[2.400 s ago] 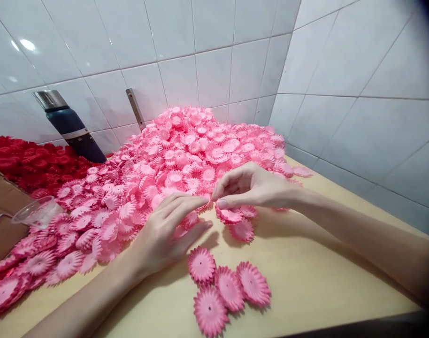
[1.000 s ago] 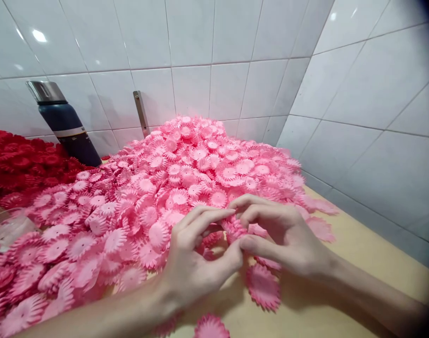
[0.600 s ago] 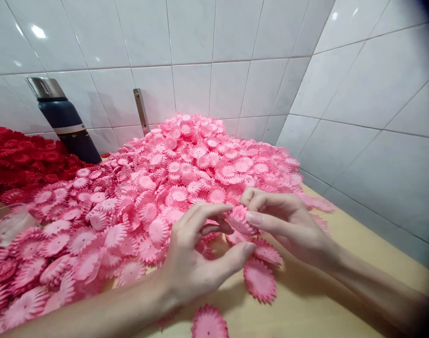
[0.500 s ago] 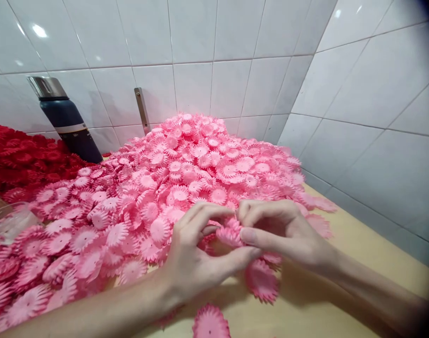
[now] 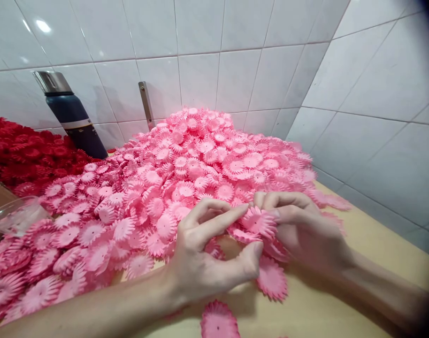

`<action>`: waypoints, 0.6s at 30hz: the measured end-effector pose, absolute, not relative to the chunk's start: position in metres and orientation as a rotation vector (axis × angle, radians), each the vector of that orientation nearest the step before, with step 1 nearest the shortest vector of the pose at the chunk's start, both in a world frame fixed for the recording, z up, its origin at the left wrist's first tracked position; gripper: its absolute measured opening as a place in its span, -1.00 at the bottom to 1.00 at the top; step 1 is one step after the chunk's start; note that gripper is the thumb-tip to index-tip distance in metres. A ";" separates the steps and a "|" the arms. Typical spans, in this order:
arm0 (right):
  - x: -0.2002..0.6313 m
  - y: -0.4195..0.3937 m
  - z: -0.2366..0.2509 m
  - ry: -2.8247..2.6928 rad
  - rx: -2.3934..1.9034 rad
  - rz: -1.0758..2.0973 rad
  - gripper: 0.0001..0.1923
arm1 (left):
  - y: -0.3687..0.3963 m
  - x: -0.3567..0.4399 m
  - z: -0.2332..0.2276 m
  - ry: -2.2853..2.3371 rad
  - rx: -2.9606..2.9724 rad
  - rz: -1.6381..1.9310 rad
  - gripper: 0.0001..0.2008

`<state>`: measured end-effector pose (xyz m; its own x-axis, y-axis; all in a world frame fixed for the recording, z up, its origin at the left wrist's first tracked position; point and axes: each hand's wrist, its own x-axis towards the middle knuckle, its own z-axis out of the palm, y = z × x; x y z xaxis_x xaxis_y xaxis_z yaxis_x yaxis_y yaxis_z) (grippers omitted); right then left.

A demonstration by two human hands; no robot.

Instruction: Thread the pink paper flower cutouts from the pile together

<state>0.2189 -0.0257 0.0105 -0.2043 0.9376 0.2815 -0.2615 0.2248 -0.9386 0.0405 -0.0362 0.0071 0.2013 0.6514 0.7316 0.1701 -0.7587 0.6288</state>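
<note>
One pink petal disc (image 5: pixel 260 223) between finger and thumb, just before the pink heap (image 5: pixel 200 155).

The right hand (image 5: pixel 308 232), at the heap's near right edge, pinches the disc narrowly by its rim; the left hand (image 5: pixel 209 251), also before the heap, has thumb and forefinger spread wide, and whether its forefinger touches the disc I cannot tell. The disc looks thin, so probably very light, soft and easily creased, its notched teeth likely to bend; a gentle pinch where the teeth join the flat centre should serve best. Nearer than the heap lies a loose disc (image 5: pixel 219 321).
</note>
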 end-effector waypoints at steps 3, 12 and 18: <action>0.217 -0.025 0.009 -1.276 -0.764 1.219 -0.78 | -0.038 0.041 0.006 0.847 1.971 1.555 -0.63; 0.212 -0.029 -0.001 -1.227 -0.848 1.014 -0.76 | -0.038 0.041 0.005 0.800 1.979 1.608 -0.91; 0.225 -0.012 0.009 -0.967 -1.021 0.879 -0.72 | -0.045 0.040 0.005 0.511 2.354 1.735 -0.79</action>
